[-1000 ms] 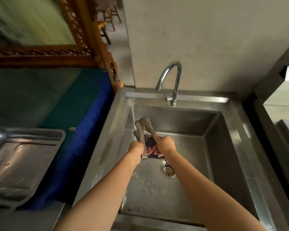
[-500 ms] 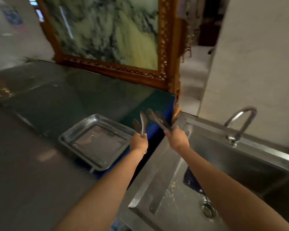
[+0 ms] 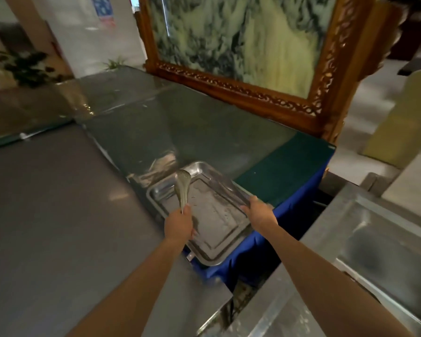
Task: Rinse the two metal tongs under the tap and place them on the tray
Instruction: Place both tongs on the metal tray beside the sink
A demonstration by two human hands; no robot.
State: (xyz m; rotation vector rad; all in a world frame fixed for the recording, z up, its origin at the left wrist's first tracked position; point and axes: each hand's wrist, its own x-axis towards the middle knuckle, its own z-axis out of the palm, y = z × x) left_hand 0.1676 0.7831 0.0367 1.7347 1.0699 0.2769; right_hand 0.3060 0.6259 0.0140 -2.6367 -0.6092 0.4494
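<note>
While the sink (image 3: 338, 210) sits idle at the near right, both hands are at the tray (image 3: 214, 260) for the set-down.
The left hand (image 3: 179, 226) has its grip curled round the handle end of one pair of tongs (image 3: 182, 188), held low and pointing away over the tray's left side, likely so they can be laid flat inside the rim. The right hand (image 3: 259, 211) is at the tray's right rim; I cannot tell whether its grip is spread or pinching anything, and I cannot make out the second pair. The tray lies at the near left corner of the blue-skirted bench (image 3: 277, 171). Half a second ago both hands held tongs raised, short of the tray; a second ago they were down in the sink below the tap.
</note>
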